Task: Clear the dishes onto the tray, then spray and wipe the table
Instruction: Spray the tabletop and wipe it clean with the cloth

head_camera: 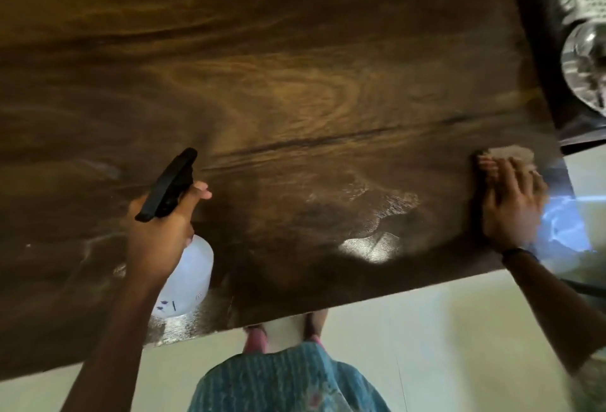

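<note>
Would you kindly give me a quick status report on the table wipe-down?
Left hand grips spray bottle. Right hand presses cloth flat near table's right edge. Wet streaks showing. Nothing in the way.

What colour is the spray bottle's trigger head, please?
Black, on a translucent white spray bottle; head view.

Glossy wood-grain table (295,90), translucent plastic bottle (193,274)
</note>
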Tool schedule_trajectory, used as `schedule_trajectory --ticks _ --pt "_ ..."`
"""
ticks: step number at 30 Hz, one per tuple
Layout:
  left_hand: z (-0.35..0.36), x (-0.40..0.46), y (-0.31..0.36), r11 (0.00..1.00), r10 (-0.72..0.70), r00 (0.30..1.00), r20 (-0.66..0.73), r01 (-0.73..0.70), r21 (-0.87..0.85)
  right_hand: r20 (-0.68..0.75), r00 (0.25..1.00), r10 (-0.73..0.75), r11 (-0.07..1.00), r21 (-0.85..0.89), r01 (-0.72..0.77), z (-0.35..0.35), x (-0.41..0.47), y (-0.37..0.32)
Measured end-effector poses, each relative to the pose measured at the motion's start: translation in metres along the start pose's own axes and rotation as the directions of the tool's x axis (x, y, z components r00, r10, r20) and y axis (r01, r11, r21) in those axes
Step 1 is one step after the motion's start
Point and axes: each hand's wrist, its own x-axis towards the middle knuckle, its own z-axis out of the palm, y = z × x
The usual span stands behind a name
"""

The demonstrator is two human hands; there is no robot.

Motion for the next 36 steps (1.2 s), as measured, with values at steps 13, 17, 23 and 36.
schedule_trajectory --ticks 13,17,23,36 --pt "-0.035 -0.021 -0.021 0.984 -0.065 0.993 -0.094 0.048 -0.169 -0.158 0.986 0.053 0.978 0.207 -0.019 0.013 -0.139 -0.150" --pt "-0.069 -0.023 -0.031 0.974 -0.131 0.981 -0.145 0.100 -0.204 -0.105 0.989 -0.101 0.966 0.227 0.123 0.018 -0.187 -0.247" --pt "-0.168 -0.009 -0.061 0.964 -0.216 0.944 -0.251 0.165 -0.208 0.063 0.977 -0.206 0.951 0.248 0.184 0.027 -0.236 -0.423" --pt "-0.344 0.043 -0.093 0.961 -0.167 0.898 -0.407 0.055 -0.272 0.225 0.743 -0.631 0.774 0.242 0.584 0.039 -0.225 -0.750"
